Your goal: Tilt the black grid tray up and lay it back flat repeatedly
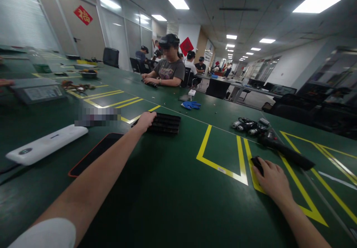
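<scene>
My left hand (147,121) reaches far across the green table and has its fingers curled over the left end of a black ridged tray (166,123). That flat tray has long parallel rows and lies on the tabletop. On the right, my right hand (275,179) rests low over the yellow tape, its fingers closed around a small black object (257,165). The palm hides most of that object, so its kind is unclear. Beneath my left forearm lies a dark tablet-like slab with an orange edge (96,155).
A white power bank-like device (47,144) with a cable lies left. Blue gloves (191,105) sit beyond the tray. Black cylindrical tools with cables (251,125) lie near my right hand. A grey box (39,90) stands far left. A person (169,67) sits opposite.
</scene>
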`<action>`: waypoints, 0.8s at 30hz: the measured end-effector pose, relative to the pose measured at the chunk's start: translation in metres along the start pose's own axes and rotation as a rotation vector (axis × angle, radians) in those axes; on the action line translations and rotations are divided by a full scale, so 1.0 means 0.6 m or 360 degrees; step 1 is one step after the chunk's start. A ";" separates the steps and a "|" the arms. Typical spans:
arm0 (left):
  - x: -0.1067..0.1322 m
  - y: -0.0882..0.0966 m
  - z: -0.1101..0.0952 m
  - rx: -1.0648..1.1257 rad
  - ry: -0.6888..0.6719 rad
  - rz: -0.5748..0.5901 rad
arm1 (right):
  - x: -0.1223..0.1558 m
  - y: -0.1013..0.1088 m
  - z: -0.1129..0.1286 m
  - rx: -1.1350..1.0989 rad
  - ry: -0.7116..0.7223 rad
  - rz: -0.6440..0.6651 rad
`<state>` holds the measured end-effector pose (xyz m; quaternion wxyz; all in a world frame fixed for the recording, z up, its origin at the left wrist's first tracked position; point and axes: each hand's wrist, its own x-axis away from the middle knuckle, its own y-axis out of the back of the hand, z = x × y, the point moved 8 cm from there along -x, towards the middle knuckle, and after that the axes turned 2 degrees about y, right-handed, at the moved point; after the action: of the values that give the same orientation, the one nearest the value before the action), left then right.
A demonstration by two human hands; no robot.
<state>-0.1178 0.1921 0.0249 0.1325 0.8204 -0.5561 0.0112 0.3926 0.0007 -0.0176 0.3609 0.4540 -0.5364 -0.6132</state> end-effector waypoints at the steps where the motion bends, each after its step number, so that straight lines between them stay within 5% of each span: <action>1: 0.001 -0.003 -0.005 -0.0129 -0.0039 -0.0011 | -0.001 -0.002 0.000 -0.0008 0.0007 0.0003; 6: 0.018 -0.047 -0.029 -0.1624 -0.0412 0.0067 | -0.004 -0.002 -0.020 0.0011 -0.0062 -0.0188; 8: 0.026 -0.061 -0.026 -0.1951 -0.0491 0.0130 | -0.008 -0.006 -0.039 -0.0026 -0.0140 -0.0245; 13: 0.071 -0.085 -0.023 -0.1943 -0.0717 0.0153 | -0.018 -0.024 -0.022 -0.0386 -0.0055 -0.0091; 16: 0.136 -0.127 -0.018 -0.1781 -0.0962 0.0292 | 0.002 -0.004 0.061 -0.0803 0.0166 -0.0131; 20: 0.254 -0.199 0.000 -0.1498 -0.1324 0.0721 | 0.048 0.009 0.183 -0.1397 0.0374 -0.0082; 24: 0.341 -0.234 0.023 -0.1238 -0.1499 0.1086 | 0.081 0.003 0.244 -0.1737 0.0586 0.0020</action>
<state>0.0872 0.0513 0.0168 0.1506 0.4105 -0.7445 -0.5045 0.2385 0.0035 -0.0225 0.6340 0.2981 -0.0734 -0.7098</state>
